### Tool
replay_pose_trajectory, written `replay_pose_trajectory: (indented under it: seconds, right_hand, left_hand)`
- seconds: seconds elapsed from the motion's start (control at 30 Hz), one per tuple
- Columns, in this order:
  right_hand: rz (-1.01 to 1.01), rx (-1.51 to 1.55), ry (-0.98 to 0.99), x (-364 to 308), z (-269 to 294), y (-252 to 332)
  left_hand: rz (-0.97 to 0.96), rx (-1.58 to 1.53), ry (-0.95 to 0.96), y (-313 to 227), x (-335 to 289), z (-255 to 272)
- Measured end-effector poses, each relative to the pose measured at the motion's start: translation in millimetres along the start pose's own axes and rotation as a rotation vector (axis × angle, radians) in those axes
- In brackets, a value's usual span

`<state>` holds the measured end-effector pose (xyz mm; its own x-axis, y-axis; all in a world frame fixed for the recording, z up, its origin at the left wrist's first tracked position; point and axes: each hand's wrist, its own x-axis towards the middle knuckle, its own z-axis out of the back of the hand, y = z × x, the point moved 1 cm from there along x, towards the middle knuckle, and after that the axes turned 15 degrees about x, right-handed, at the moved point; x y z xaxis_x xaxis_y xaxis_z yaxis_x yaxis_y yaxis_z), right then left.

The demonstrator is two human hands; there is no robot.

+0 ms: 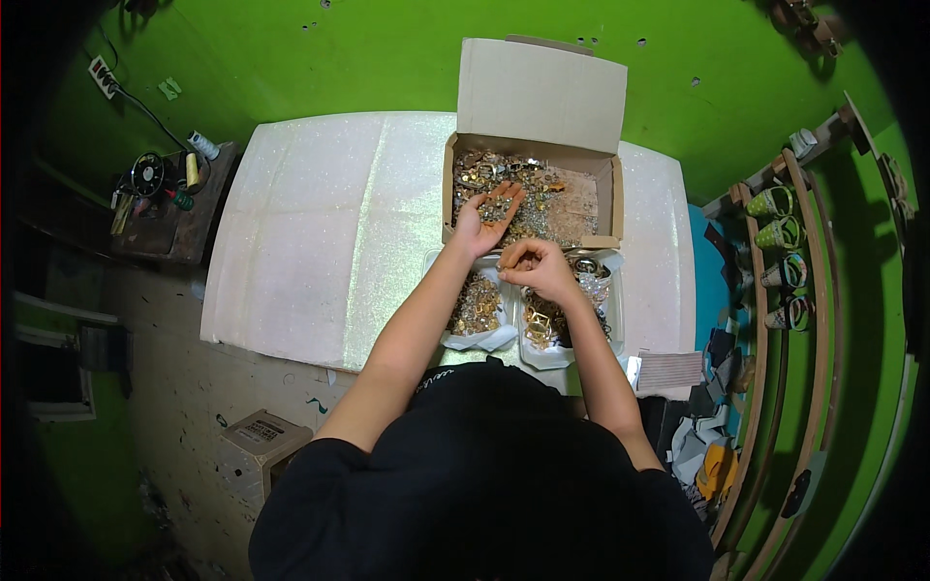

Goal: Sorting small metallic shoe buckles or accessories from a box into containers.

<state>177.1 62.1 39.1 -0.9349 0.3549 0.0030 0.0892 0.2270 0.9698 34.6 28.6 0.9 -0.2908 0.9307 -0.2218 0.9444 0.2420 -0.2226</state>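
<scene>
A cardboard box (pixel 542 92) stands with its lid raised, holding a heap of small gold, silver and clear metal-looking pieces (pixel 484 174). Over that heap my left hand (pixel 486 221) is turned palm up with its fingers stretched out; whether tiny pieces lie on it I cannot tell. Close to its right, my right hand (pixel 541 271) is pinched, thumb against fingers, above the trays; anything between the fingertips is too small to make out. Below the hands are two white trays: the left tray (pixel 496 339) has small gold bits, the right tray (pixel 548 360) larger gold, buckle-like frames and dark pieces.
A pale, shiny cover (pixel 291 232) lies over the table. Left, a small dark table (pixel 165 228) bears thread spools and a fan-like object. A carton-like stool (pixel 262 436) stands on the floor. At right are a wooden rack (pixel 823 290) with sandals and a pile of fabric (pixel 697 445).
</scene>
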Motion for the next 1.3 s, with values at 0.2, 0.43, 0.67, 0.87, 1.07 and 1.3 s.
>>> replay_pose_trajectory:
  seconds: [0.2, 0.43, 0.67, 0.87, 1.07, 1.3]
  right_hand:
    - [0.014, -0.120, -0.058, -5.9, -12.1, 11.9]
    - [-0.028, -0.279, -0.045, -7.0, -17.8, 7.0]
    - [-0.082, -0.507, -0.070, -6.7, -11.3, 3.4]
    - [-0.013, -0.531, -0.184, 12.3, -1.6, 23.9]
    - [0.319, -0.806, -0.246, 46.5, 16.7, 26.2]
    - [0.358, -0.982, -0.164, 59.1, 17.0, 22.5]
  left_hand:
    - [-0.009, 0.006, 0.012, -0.1, -0.9, 1.8]
    - [-0.002, -0.034, 0.026, -0.2, -0.7, 2.8]
    - [-0.006, -0.018, 0.033, -0.6, -2.8, 1.0]
    - [-0.011, 0.016, 0.008, -0.7, -3.0, 1.9]
    - [-0.016, 0.199, 0.034, 0.0, 4.2, 14.9]
    - [0.022, 0.171, 0.073, -2.3, 11.0, 29.9]
